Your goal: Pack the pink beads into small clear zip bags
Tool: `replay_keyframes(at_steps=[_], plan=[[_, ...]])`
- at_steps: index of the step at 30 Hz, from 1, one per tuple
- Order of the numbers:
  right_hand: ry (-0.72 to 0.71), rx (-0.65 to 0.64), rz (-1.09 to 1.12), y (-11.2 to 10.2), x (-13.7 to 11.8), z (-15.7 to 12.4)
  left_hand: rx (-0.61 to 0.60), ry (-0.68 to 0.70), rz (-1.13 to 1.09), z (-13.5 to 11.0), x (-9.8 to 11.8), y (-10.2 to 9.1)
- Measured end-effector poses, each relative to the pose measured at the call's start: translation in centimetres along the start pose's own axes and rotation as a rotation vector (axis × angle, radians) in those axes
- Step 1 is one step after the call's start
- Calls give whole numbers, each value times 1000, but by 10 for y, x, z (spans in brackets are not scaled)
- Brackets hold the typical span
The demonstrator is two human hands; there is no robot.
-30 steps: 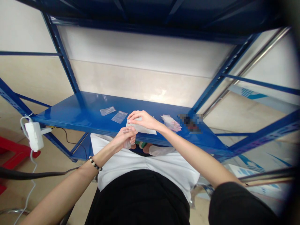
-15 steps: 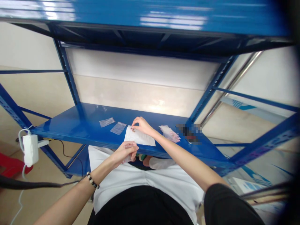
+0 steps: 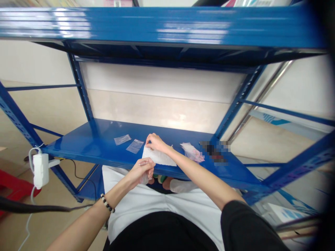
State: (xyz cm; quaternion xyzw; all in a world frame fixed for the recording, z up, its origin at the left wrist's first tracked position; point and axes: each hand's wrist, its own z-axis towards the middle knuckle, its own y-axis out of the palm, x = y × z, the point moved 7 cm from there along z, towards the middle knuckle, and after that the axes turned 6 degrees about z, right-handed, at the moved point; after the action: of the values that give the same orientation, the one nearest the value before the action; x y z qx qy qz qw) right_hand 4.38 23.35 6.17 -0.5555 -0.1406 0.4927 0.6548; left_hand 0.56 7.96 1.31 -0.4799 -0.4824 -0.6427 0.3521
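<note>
Blue steel shelving (image 3: 75,144) stands before a pale wall, its low shelf serving as the work surface. All positions below are taken from the white sheet (image 3: 158,157) at the shelf's front edge.

Fingers of the right hand (image 3: 155,143) are bent down onto the sheet's upper corner, in contact with it; whether they pinch or only press cannot be determined. Fingers of the left hand (image 3: 141,170) are closed around a piece of clear film (image 3: 143,179), which protrudes below the palm just in front of the sheet. Its full form is hidden by the hand.

Risks, as assessed: the sheet sits close to the edge, so a pull toward the body could drag it off the shelf. Slack in the left hand's grip could drop the film below the shelf. Heavy pressure from the right fingers could crease the sheet.

Left of the sheet, a clear bag (image 3: 122,139) and a second clear bag (image 3: 135,146) lie flat. Right of it lie a pink-printed packet (image 3: 192,152) and a pixelated patch (image 3: 214,152), unreadable. A bead bracelet (image 3: 106,203) circles the left wrist. Farther left, a white adapter (image 3: 40,170) hangs at the shelf's end. Below the sheet, another person's white sleeve (image 3: 183,186) shows under the shelf.
</note>
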Motion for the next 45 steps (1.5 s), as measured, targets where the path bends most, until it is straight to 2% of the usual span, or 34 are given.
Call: replay_keyframes(at_steps=[8, 12, 15, 18, 21, 24, 30, 34, 37, 39, 42, 45], plan=[[-5, 11, 14, 1, -3, -2, 0, 29, -60, -3, 3, 1], [-25, 85, 81, -16, -10, 0, 6, 38, -66, 0, 2, -1], [-64, 133, 301, -33, -32, -8, 11, 38, -49, 1, 3, -3], [-144, 76, 480, -40, -69, -28, 8, 39, -36, 0, 3, -3], [-192, -10, 485, -37, -100, -53, 29, 42, 0, -2, 0, -7], [-181, -68, 473, -29, -110, -68, 29, 49, 43, -3, -3, -9], [-160, -109, 564, -23, -99, -70, 3, 34, 13, -2, -3, -7], [-88, -57, 668, -31, -85, -66, -1, 36, -27, -5, 4, -2], [-11, 32, 713, -36, -63, -64, -15, 42, -61, -8, 8, 2], [42, 119, 661, -39, -42, -65, -14, 49, -53, -9, 9, 2], [132, 241, 438, -43, -6, -68, 4, 48, 98, -7, 8, 0], [197, 246, 226, -38, 19, -70, 12, -12, 325, -5, 2, -3]])
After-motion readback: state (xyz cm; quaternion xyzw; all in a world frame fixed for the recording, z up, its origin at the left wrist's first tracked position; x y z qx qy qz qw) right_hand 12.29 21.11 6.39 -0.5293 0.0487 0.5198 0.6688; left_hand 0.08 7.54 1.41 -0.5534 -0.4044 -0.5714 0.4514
